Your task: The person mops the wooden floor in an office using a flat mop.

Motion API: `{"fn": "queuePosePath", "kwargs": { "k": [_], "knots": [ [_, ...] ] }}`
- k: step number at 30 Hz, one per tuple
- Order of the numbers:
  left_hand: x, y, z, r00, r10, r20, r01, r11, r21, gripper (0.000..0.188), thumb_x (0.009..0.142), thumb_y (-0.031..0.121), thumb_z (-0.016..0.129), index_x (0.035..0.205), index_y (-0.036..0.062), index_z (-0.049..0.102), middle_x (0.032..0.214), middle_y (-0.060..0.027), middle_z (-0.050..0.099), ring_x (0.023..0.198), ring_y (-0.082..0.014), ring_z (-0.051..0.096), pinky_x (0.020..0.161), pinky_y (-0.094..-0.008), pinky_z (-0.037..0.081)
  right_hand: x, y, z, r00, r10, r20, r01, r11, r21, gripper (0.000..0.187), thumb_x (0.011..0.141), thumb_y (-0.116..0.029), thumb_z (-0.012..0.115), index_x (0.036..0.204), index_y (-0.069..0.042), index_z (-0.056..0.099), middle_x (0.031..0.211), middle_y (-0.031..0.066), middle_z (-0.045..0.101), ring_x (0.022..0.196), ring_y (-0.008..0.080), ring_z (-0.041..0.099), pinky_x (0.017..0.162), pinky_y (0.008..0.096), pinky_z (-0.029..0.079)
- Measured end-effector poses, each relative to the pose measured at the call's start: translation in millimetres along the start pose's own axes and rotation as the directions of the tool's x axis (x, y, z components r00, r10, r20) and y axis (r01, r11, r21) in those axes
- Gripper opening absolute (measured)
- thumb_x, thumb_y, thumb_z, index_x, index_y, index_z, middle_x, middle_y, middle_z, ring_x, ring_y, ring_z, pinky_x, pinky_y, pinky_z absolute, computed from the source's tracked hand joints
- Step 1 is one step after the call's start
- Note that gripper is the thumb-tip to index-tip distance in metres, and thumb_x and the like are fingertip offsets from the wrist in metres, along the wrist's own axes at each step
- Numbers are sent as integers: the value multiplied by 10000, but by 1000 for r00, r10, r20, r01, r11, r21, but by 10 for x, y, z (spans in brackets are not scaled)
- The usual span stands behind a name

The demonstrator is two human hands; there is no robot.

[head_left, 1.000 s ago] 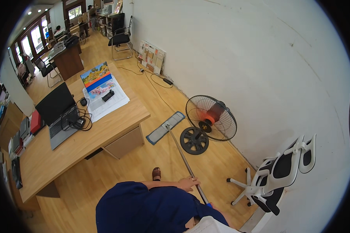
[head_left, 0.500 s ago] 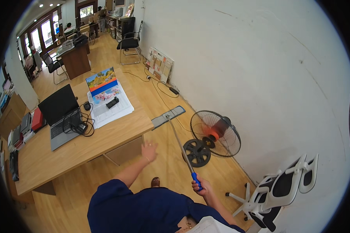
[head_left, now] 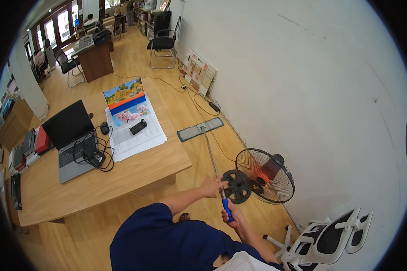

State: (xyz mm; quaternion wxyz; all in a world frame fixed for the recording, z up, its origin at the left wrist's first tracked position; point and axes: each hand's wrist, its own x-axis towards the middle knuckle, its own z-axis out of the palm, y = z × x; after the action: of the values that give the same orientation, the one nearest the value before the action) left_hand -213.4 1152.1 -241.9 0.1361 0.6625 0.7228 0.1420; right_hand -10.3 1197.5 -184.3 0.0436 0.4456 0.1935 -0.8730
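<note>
A flat mop [head_left: 201, 129] with a wide grey pad edged in blue lies on the wood floor, between the desk and the wall. Its metal pole slants back toward me and ends in a blue grip. My right hand [head_left: 234, 216] is wrapped round that blue grip. Farther up, my left hand [head_left: 211, 187] is at the pole just above the grip, fingers stretched out and slightly blurred; whether it touches the pole is unclear. Beside the pole, the round black base of a pedestal fan [head_left: 264, 176] stands on the floor.
To the left is a wooden desk [head_left: 135, 174] with a laptop [head_left: 77, 142], cables, papers and a desk calendar [head_left: 127, 101]. A white office chair [head_left: 325, 239] stands near right. Sample boards [head_left: 199, 72] lean on the wall; a cord crosses the floor. People are far back.
My left hand has moved right, from beside the desk edge to the mop pole. The mop pad has shifted a little right, clear of the desk's corner. My right hand keeps its hold.
</note>
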Motion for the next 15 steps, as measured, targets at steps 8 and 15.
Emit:
{"fn": "queuePosePath", "kwargs": {
  "k": [8, 15],
  "knots": [
    [102, 408, 399, 968, 203, 150, -173, 966, -194, 703, 687, 450, 694, 1299, 220, 435, 1302, -119, 453, 1229, -311, 382, 880, -473, 382, -1918, -26, -1453, 986, -90, -138, 32, 926, -377, 425, 942, -202, 471, 1344, -182, 333, 754, 76, 555, 596, 126, 534, 444, 233, 402],
    [500, 558, 407, 939, 265, 219, -212, 948, -238, 619, 689, 466, 686, 1220, 197, 516, 1238, -109, 502, 1181, -312, 427, 859, -473, 394, -565, -332, -1877, 971, 176, -160, -137, 964, 226, 386, 939, -204, 481, 1307, -107, 417, 956, 90, 610, 728, 150, 599, 589, 262, 483]
  ]
}}
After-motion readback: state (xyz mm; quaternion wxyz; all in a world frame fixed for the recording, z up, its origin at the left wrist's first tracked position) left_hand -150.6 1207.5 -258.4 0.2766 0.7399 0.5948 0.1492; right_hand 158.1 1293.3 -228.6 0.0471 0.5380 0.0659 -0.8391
